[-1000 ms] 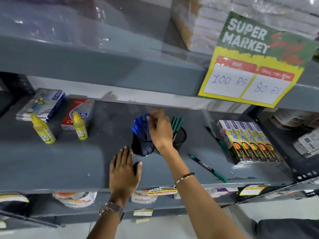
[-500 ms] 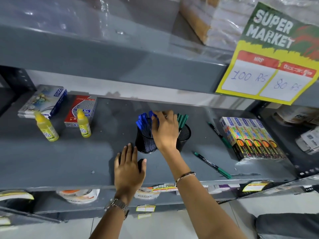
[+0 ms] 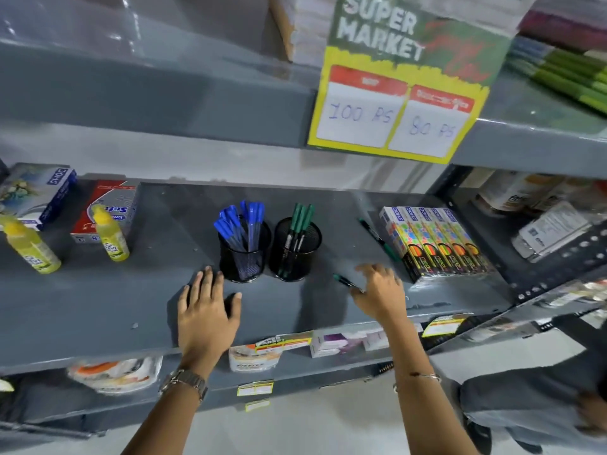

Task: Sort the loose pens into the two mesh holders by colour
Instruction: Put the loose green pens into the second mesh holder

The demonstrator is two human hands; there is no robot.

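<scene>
Two black mesh holders stand side by side mid-shelf. The left holder has several blue pens in it, the right holder has three green pens. One loose green pen lies to the right of the holders, its far end hidden under my right hand. That hand hovers over it with fingers spread, and no grip shows. A second loose green pen lies farther back beside the colourful boxes. My left hand rests flat on the shelf in front of the blue holder, holding nothing.
Colourful boxes stand in a row at the right. Two yellow glue bottles and two flat boxes sit at the left. A price sign hangs from the upper shelf. The shelf's front edge is near my wrists.
My right hand has left the blue pens in the left holder and swung right and down onto the loose green pen. My left hand stays flat on the shelf.
</scene>
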